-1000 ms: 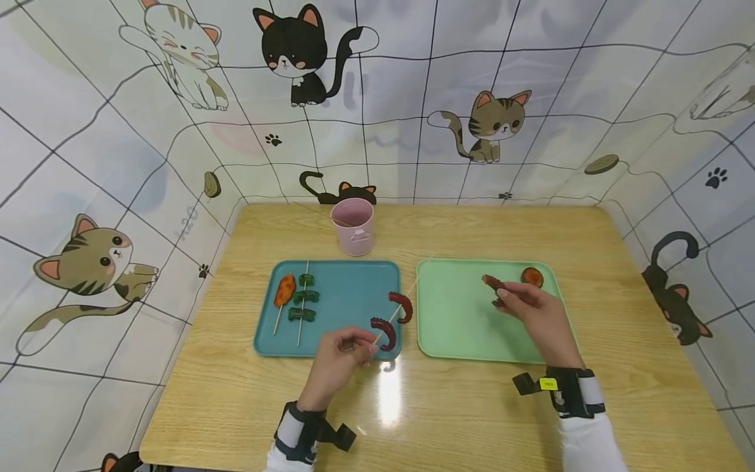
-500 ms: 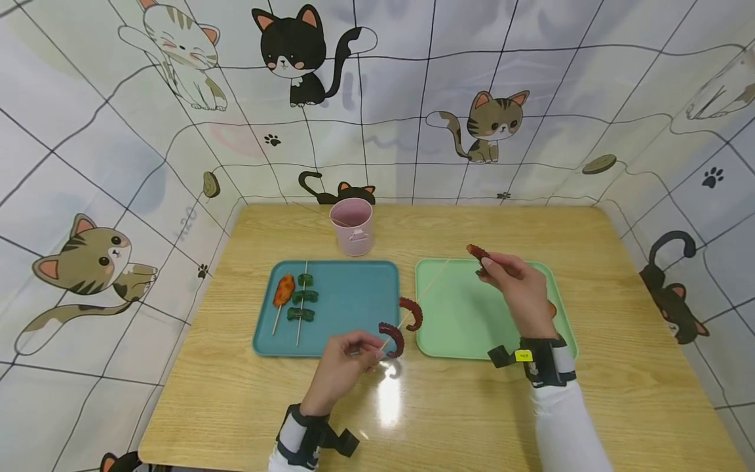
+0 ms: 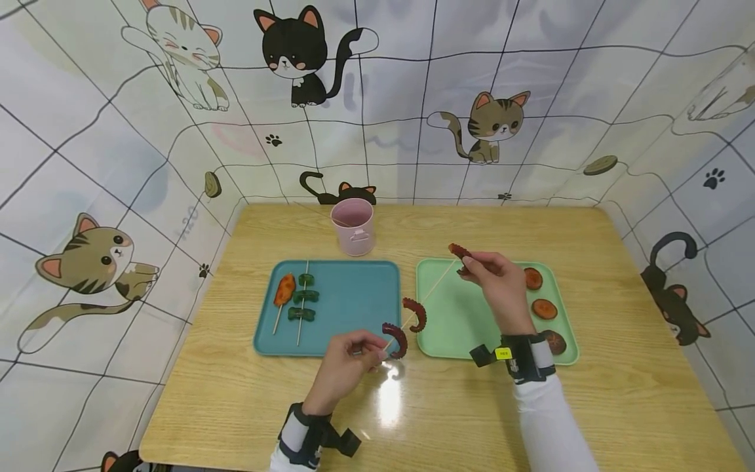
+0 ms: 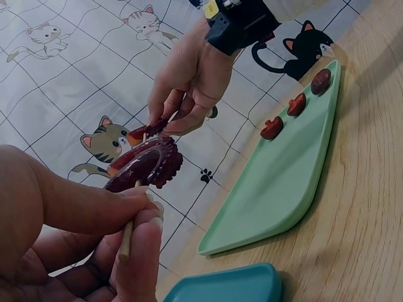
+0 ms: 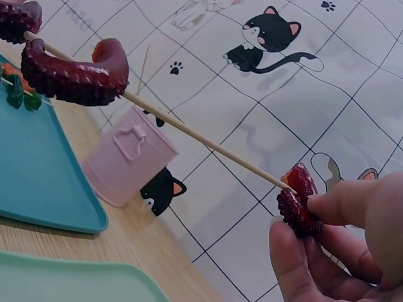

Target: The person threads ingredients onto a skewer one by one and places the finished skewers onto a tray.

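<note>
Two tentacles [image 5: 75, 82], one skewer [image 5: 208, 143]
Left of the green tray [image 3: 448, 328], the left hand [image 3: 344, 362] pinches the skewer; over the tray, the right hand [image 3: 499, 285] pinches a third tentacle [image 5: 296, 212].

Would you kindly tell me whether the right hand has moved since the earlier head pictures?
Yes, the right hand has shifted leftward in the head view, judged against the green tray.
</note>
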Demonstrator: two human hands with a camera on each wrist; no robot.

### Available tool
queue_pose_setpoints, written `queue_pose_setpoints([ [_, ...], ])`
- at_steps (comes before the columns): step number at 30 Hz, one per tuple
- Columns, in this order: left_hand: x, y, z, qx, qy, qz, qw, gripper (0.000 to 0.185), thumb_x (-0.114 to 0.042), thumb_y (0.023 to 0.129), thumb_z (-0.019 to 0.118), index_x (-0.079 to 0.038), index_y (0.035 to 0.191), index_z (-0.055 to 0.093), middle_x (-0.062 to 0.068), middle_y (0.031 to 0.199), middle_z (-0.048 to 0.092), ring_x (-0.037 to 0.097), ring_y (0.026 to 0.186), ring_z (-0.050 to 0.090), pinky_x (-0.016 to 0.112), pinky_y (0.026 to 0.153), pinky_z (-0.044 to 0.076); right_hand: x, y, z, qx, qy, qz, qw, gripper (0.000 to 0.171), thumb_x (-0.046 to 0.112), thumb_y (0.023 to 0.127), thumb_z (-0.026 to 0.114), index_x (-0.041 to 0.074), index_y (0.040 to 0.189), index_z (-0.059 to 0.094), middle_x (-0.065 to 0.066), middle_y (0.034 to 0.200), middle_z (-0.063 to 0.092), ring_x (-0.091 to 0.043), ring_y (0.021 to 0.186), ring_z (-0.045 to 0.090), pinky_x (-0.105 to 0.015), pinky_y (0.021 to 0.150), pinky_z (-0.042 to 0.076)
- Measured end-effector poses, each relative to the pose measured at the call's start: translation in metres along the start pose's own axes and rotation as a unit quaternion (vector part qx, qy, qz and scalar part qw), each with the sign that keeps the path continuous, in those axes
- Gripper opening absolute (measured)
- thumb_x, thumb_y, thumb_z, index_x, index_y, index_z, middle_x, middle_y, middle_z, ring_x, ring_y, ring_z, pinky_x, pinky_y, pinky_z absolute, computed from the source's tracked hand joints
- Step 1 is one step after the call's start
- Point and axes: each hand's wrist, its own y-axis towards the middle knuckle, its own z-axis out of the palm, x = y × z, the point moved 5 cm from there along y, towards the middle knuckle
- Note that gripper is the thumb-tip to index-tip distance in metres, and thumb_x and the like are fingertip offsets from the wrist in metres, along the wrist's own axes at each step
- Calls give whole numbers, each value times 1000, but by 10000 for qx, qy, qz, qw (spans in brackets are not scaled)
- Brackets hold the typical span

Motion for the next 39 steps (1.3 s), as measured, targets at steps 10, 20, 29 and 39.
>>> queue_pose_setpoints([
  [10,1,1,0,-36,-20,-43,10000,12,-5,94,70,-3,104,76,15,88,68,36,83,67,43,74,62,-2,-4,7,-7,-52,103,9999,33,23,96,74,3,121,68,-1,108,72,-7,87,75,-23,87,61],
  [20,2,1,-1,-106,13,-33,9999,11,-4,94,70,-4,103,77,14,88,69,30,81,67,41,73,63,-2,-8,8,62,114,80,9999,31,20,95,75,3,121,69,0,106,72,-8,86,75,-23,87,61],
  [29,4,0,-2,-130,-22,-72,9999,10,-5,94,71,-5,102,77,16,89,69,35,82,68,41,73,62,-3,-14,17,67,-309,-56,9995,31,20,96,74,1,119,68,2,106,72,-8,86,76,-24,88,61],
  [39,9,0,-3,-111,-128,-103,9998,11,-3,93,71,0,103,76,16,87,69,33,78,66,35,68,60,-11,-22,21,-74,-578,-405,9975,29,21,95,75,0,114,70,4,97,75,-7,81,76,-19,89,58],
])
